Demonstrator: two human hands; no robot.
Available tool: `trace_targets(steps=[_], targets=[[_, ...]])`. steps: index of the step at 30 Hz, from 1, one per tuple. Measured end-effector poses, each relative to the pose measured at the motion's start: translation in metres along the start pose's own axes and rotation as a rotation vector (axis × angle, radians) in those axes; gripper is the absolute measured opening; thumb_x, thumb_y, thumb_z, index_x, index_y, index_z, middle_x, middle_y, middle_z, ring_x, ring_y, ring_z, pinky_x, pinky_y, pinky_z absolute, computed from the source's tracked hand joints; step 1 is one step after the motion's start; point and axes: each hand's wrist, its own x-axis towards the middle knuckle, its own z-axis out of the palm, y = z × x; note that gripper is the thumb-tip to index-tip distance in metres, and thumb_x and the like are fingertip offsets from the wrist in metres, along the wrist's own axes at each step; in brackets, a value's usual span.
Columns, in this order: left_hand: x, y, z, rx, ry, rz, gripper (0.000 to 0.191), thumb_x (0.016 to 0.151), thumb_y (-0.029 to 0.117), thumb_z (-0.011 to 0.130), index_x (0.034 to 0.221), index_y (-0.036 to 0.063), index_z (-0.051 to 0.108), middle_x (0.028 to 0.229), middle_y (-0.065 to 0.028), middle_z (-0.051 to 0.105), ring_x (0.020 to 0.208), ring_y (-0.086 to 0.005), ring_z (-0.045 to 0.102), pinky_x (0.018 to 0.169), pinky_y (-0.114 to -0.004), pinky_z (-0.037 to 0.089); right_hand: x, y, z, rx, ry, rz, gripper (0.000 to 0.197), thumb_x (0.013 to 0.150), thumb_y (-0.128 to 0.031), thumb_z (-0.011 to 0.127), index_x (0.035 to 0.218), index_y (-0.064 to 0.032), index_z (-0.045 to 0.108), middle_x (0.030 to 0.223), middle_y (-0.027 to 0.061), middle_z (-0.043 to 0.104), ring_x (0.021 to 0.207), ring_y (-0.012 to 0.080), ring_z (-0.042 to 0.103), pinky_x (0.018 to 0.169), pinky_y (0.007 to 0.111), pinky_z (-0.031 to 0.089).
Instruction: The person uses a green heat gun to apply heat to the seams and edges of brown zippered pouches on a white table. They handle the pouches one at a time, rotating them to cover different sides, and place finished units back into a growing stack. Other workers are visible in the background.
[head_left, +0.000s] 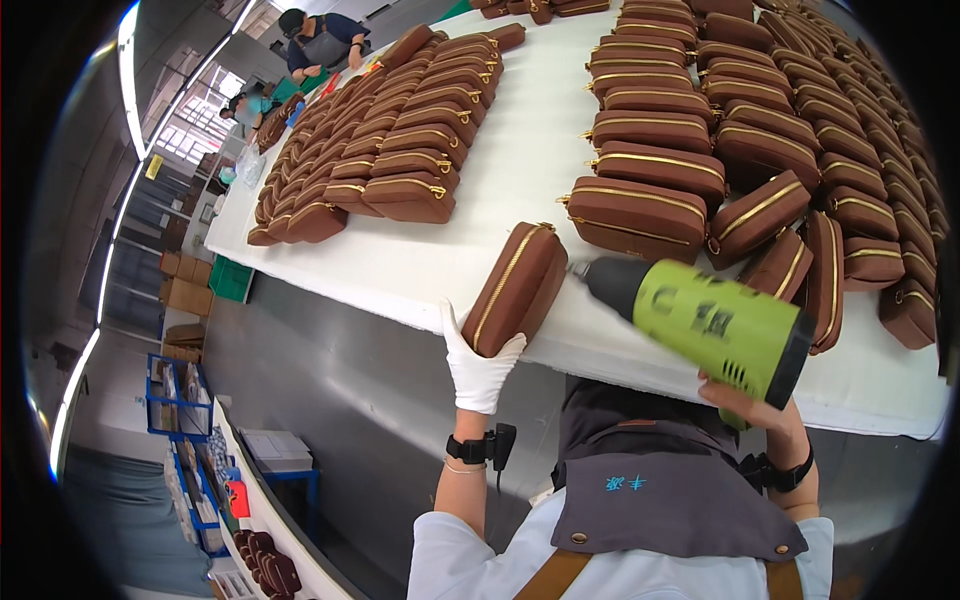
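Note:
My left hand (480, 367), in a white glove, grips the lower end of a brown zippered pouch (516, 289) with a gold zip, held up at a tilt over the table's front edge. My bare right hand (742, 397) holds a green and black heat gun (712, 322) by its handle, which is mostly hidden behind the body. The gun's metal nozzle points left at the pouch's right side, very close to it; whether they touch I cannot tell.
Rows of similar brown pouches (637, 214) cover the right of the white table (540, 127); more pouches (409, 196) stand at the left. Several lie askew behind the heat gun. A co-worker (326, 45) stands at the far left side. Blue racks (178, 394) stand lower left.

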Motion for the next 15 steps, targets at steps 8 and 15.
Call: trace_targets(steps=[8, 15], targets=[[-0.005, -0.014, 0.009, 0.158, 0.089, 0.384, 0.103, 0.066, 0.009, 0.085, 0.146, -0.0049, 0.022, 0.112, -0.0203, 0.064, 0.096, -0.0354, 0.065, 0.087, -0.04, 0.051, -0.006, -0.014, -0.005, -0.476, -0.089, -0.619, 0.03, 0.078, -0.011, 0.082, 0.103, -0.0034, 0.067, 0.096, 0.0062, 0.068, 0.088, 0.0197, 0.065, 0.076, 0.031, 0.052], [0.007, -0.014, 0.003, 0.155, 0.081, 0.354, 0.092, 0.066, 0.01, 0.087, 0.141, -0.0043, 0.035, 0.116, -0.021, 0.063, 0.102, -0.0323, 0.064, 0.09, -0.037, 0.051, 0.0, 0.003, 0.0, -0.253, -0.033, -0.34, 0.036, 0.076, -0.013, 0.084, 0.105, -0.0024, 0.067, 0.098, 0.0076, 0.068, 0.086, 0.0251, 0.064, 0.077, 0.037, 0.051]])
